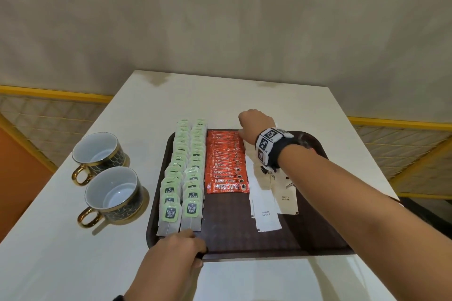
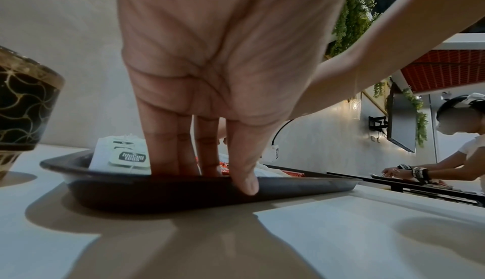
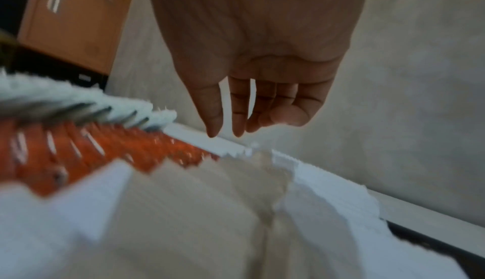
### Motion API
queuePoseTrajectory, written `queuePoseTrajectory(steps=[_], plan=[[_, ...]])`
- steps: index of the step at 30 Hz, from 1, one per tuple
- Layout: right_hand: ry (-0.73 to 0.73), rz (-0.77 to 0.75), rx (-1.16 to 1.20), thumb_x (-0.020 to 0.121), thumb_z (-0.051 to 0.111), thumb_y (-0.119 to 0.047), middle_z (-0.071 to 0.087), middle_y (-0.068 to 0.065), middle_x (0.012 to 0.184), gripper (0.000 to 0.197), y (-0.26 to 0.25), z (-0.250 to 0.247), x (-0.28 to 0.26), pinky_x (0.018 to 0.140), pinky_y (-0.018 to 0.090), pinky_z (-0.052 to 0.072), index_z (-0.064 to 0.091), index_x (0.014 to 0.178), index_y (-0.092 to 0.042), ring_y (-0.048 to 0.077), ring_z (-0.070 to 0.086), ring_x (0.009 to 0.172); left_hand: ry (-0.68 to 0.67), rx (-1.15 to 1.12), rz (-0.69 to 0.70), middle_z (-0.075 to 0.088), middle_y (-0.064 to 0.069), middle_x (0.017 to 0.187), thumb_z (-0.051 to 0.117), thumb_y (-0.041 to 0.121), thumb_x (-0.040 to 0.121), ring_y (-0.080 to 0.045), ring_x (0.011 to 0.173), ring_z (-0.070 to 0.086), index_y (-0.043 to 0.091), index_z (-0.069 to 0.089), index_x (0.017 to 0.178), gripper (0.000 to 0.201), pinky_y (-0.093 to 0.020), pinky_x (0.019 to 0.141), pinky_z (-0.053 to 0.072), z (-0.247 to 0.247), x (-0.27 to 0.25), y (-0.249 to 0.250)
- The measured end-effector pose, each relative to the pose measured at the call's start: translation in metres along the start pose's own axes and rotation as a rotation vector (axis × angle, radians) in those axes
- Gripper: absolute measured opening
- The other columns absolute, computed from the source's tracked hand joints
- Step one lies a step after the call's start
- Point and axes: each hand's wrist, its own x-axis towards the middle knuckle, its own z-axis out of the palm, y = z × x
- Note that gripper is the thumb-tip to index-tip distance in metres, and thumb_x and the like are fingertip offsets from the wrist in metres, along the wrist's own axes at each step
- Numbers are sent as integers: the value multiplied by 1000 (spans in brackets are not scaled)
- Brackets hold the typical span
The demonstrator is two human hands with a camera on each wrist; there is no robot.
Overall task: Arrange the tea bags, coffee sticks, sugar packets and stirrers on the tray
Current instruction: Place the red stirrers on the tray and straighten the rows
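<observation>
A dark brown tray [image 1: 232,232] lies on the white table [image 1: 269,95]. It carries two columns of green-tagged tea bags [image 1: 181,178] at the left, a column of red coffee sticks [image 1: 225,164] in the middle and overlapping white sugar packets [image 1: 266,200] at the right. My left hand [image 1: 181,244] pinches the tray's near rim [image 2: 157,192], fingers inside by the tea bags [image 2: 123,157], thumb on the outer wall. My right hand [image 1: 254,124] hovers at the tray's far edge, over the far ends of the coffee sticks [image 3: 105,148] and sugar packets [image 3: 210,211]. Its fingers [image 3: 213,117] hang loose and hold nothing. No stirrers show.
Two dark, gold-trimmed cups [image 1: 97,151] [image 1: 115,193] stand on the table left of the tray; one cup [image 2: 23,101] shows in the left wrist view. The table ends close beyond the tray's right side. Another person [image 2: 459,138] works at a separate table.
</observation>
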Motion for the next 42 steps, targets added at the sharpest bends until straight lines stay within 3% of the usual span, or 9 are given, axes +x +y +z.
queuePoseTrajectory(steps=[3,6,11,16,23,29,32,36,42], plan=[[81,22,190,94,57,-32,59,4,108,25,3,-21,-32,73,32,43,61,109,-12,23,57,96,23,-16,1,53,10,129,46,29,98,-15,127,48,36,59,123,30,-29,104,43,2,-1,-2],[117,-25,287,92,59,-40,56,-3,102,27,17,-37,-98,73,28,42,61,109,-19,13,52,89,56,-8,-2,54,11,126,44,28,94,-14,129,47,36,57,120,30,-33,104,44,8,-1,-2],[-81,18,231,86,64,-49,50,-13,112,36,59,-15,-226,87,23,46,53,116,-32,6,49,100,91,31,28,48,6,132,44,31,100,-17,126,47,32,49,132,32,-33,101,46,8,-4,-4],[-251,88,134,89,60,-50,41,-17,118,38,79,13,-283,91,15,42,46,121,-35,3,45,106,115,2,-4,52,9,129,54,41,94,-14,117,54,30,49,125,33,-27,93,46,-1,-15,-13],[-228,39,-11,101,40,-28,48,-8,121,23,66,33,-298,71,19,33,47,123,-27,13,48,106,120,36,79,56,11,122,50,35,97,-13,116,52,33,57,117,21,-24,88,45,-3,-18,-3],[-188,83,-5,101,41,-24,50,-6,120,22,76,37,-291,82,25,47,48,122,-27,16,52,104,178,-45,85,59,15,112,56,30,94,-10,108,55,32,63,107,16,-19,86,46,-10,0,0],[-184,107,-35,99,43,-16,52,-2,113,20,92,40,-270,73,28,46,51,116,-23,19,53,100,252,-19,80,62,10,109,54,25,93,-14,104,57,30,65,105,16,-22,81,46,-16,25,6],[-178,127,-46,96,45,-9,54,2,110,20,111,39,-242,77,31,47,53,112,-19,23,56,102,309,-2,53,65,5,107,56,19,92,-18,101,60,27,68,104,19,-21,72,36,-24,57,14],[-154,157,-46,97,45,-9,55,6,113,22,122,30,-210,80,30,44,55,116,-15,25,58,105,309,-47,28,66,0,104,62,15,89,-21,95,62,23,70,98,14,-25,76,45,-27,85,21]])
